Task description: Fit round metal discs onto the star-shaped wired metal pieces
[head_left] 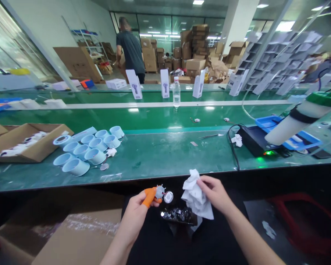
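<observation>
My left hand [139, 208], with orange finger cots on its thumb and a finger, pinches a small grey round part with prongs [160, 191]. A round white-faced disc [168, 197] hangs beside that part, joined by short reddish wires. In my right hand [215, 191] is a crumpled white tissue [195, 197], gripped at its upper edge by thumb and fingers. Below and between my hands, a container of small shiny dark parts [179, 214] sits at my lap; the tissue hides some of its right side.
Light blue cups [95, 156] and a cardboard box of white parts [41, 147] stand on the left of the green bench [154, 154]. Tweezers [211, 136], a black box with a green light [251, 141] and a blue tray [314, 141] lie right. A bottle [176, 92] stands behind.
</observation>
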Tool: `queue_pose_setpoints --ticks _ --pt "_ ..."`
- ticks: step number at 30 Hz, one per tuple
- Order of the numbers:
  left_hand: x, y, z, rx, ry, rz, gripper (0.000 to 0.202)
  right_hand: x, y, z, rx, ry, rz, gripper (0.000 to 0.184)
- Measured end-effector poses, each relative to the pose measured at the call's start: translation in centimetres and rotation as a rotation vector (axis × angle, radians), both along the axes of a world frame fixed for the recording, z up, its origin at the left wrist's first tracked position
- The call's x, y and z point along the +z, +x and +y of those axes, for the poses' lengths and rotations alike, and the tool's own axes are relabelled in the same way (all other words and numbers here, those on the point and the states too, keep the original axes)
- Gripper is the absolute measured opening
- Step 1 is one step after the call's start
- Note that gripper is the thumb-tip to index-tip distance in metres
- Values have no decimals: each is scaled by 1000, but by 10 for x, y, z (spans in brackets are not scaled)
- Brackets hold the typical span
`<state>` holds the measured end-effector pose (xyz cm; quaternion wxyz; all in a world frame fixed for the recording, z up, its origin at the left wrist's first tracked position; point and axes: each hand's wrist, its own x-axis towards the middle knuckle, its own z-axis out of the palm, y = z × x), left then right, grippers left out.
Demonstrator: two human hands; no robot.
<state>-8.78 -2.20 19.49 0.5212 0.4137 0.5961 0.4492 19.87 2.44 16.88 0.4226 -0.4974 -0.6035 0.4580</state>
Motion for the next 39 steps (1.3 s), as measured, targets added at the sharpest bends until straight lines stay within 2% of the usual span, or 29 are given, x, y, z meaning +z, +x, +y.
queue_pose_setpoints --ticks 3,5,7,9,12,14,15,17,19,23,27,29,34,39 --pt "19 2 19 -88 51 0 34 39 39 37 -210 105 -55 37" --pt "31 5 38 -126 72 -17 36 53 70 76 -400 205 -197 37" --pt "41 8 63 -138 87 -42 38 61 99 118 -535 266 -432 32" --pt "49 10 92 -132 105 -41 39 65 119 153 -552 308 -649 31" --pt "55 12 135 -116 130 23 39 67 120 178 -644 545 -757 38" --pt "56 12 162 -117 115 66 40 64 100 178 -616 665 -730 35" --pt "55 13 173 -121 104 79 40 59 86 175 -541 676 -712 31" --pt "51 15 192 -140 80 104 38 47 54 166 -296 625 -691 28" --pt "45 17 204 -170 62 140 35 32 26 157 -143 565 -747 31" --pt "34 19 207 -236 50 290 30 17 -1 137 -71 485 -899 34" --pt "32 19 190 -237 131 480 30 20 3 114 -64 480 -893 32" --pt "32 22 179 -233 235 562 31 23 8 110 -80 485 -854 31" --pt "18 32 158 -345 506 871 34 20 16 126 -161 452 -861 37" --pt "-7 28 157 -395 732 918 37 17 11 136 -98 464 -940 34"
